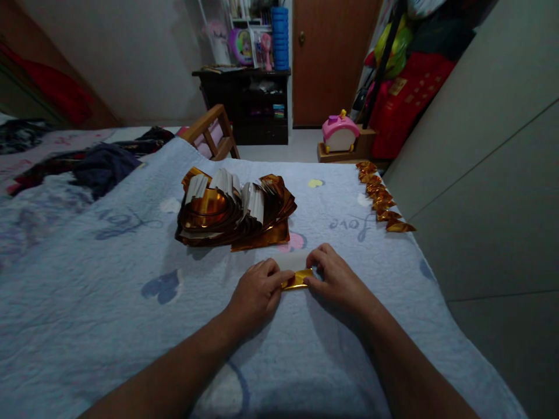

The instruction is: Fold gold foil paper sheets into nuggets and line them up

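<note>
A sheet of gold foil paper [299,280] lies on the bed cover, its near edge folded over so a gold strip shows in front of the pale underside. My left hand [261,289] grips the sheet's left end, the index finger lying along the gold fold. At the right end, my right hand [334,276] pinches the paper between thumb and curled fingers. Just beyond my hands is a loose pile of gold foil paper [262,235], partly curled, with pale undersides showing. A row of folded gold foil pieces [379,195] runs along the bed's right edge.
The light blue bed cover [109,326] has printed hearts and lettering. Dark clothes [105,166] lie at far left. Beyond the bed stand a wooden chair [213,132], a dark cabinet [244,107] and a pink toy [340,135]. A pale panel [493,192] borders the right side.
</note>
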